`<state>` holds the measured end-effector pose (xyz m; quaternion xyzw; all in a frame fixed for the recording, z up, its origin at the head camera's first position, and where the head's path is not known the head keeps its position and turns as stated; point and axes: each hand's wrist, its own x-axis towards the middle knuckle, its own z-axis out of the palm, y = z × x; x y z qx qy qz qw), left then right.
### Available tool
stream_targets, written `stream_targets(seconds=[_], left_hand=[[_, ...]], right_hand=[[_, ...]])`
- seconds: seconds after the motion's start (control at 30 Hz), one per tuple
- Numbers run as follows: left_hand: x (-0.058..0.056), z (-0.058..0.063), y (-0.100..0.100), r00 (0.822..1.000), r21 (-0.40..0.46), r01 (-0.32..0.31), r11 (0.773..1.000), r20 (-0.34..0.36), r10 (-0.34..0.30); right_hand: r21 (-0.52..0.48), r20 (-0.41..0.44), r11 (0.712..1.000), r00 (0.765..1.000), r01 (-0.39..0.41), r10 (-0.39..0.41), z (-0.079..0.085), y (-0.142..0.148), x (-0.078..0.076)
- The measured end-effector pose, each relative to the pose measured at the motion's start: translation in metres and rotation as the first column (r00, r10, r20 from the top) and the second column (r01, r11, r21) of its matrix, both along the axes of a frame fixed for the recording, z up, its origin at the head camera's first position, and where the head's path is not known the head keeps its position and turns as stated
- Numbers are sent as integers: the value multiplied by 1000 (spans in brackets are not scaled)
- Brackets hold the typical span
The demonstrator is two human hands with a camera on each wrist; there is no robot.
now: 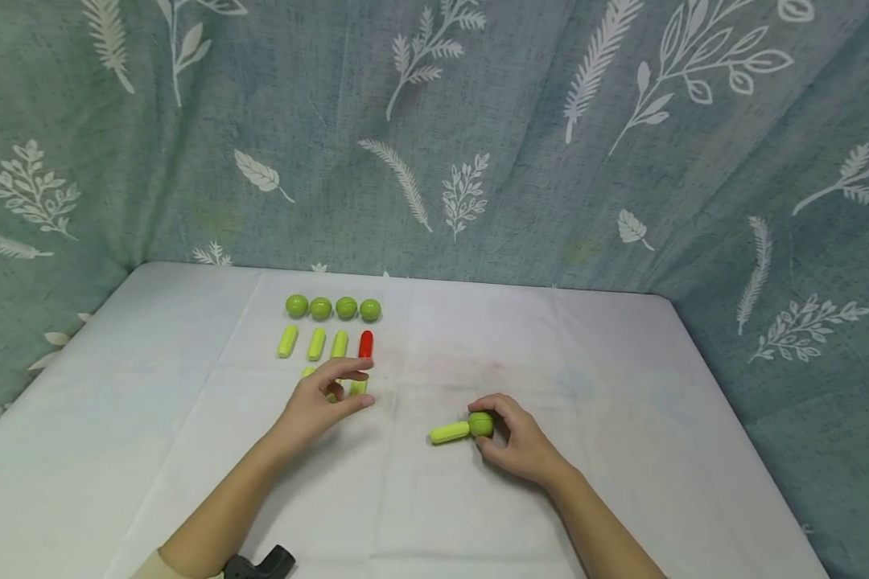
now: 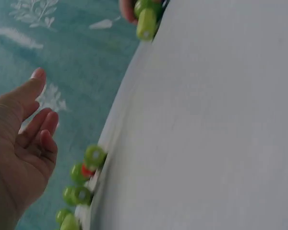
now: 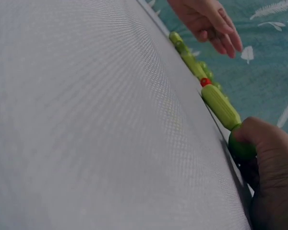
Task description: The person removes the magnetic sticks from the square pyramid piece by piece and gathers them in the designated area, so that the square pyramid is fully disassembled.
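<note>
My right hand (image 1: 519, 441) pinches a green ball (image 1: 481, 424) between thumb and fingers, low over the white table. A light green ribbed rod (image 1: 449, 433) extends leftward from that ball, end against it; whether they are joined I cannot tell. My left hand (image 1: 323, 396) hovers with bent, spread fingers and nothing between thumb and fingertips. It is over a row of light green rods, one of which (image 1: 358, 387) shows between the fingers, and it partly hides that row. Just beyond its fingertips lies a red rod (image 1: 365, 344).
Several green balls (image 1: 321, 308) line the far left of the white table (image 1: 623, 386). In front of them are light green rods (image 1: 316, 344) in a row with the red one. A patterned green curtain (image 1: 521, 201) rises behind the table. A black object (image 1: 261, 563) sits at the left forearm.
</note>
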<state>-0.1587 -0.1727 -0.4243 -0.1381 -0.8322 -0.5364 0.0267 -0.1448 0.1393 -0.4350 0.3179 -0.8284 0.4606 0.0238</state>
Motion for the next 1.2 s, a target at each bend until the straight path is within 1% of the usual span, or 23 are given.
stream_targets(seconds=[0.1, 0.2, 0.27, 0.33, 0.47, 0.5, 0.67, 0.83, 0.9, 0.97, 1.03, 1.13, 1.2], left_hand=[[2, 0, 20, 997, 23, 80, 997, 17, -80], [4, -3, 39, 987, 23, 161, 987, 20, -161], [5, -5, 51, 980, 23, 196, 980, 26, -197], [6, -9, 63, 979, 13, 200, 980, 44, -200], [8, -17, 83, 982, -27, 175, 984, 75, -173], [9, -18, 87, 983, -42, 173, 984, 73, -169], [9, -26, 98, 984, -96, 180, 979, 35, -177], [10, -24, 98, 980, -136, 196, 971, -7, -199], [10, -24, 97, 976, -163, 211, 964, -23, -217], [11, -22, 94, 976, -190, 206, 960, -30, -215], [13, -22, 89, 982, -187, 181, 966, -19, -187], [18, -20, 81, 992, -155, 124, 980, 8, -125], [21, -17, 76, 995, -102, 99, 990, 41, -95]], right_hand=[[-15, -31, 1000, 999, -16, 15, -2, 1, -1], [-37, -78, 999, 996, -37, 35, -4, 1, -3], [-51, -106, 997, 993, -54, 48, -5, 2, -4], [-62, -128, 996, 990, -69, 61, -6, 2, -5], [-75, -135, 993, 988, -88, 77, -6, 2, -4], [-76, -136, 993, 988, -90, 79, -6, 2, -4], [-81, -128, 992, 988, -93, 82, -5, 1, -4], [-91, -110, 992, 990, -93, 83, -4, 0, -4], [-95, -88, 992, 993, -89, 81, -3, 0, -5], [-111, -32, 991, 997, -70, 67, -3, 1, -6], [-128, 54, 991, 998, -30, 38, -2, 2, -7], [-144, 180, 989, 984, 28, -1, -1, 4, -9], [-133, 220, 990, 975, 47, -17, -1, 6, -10]])
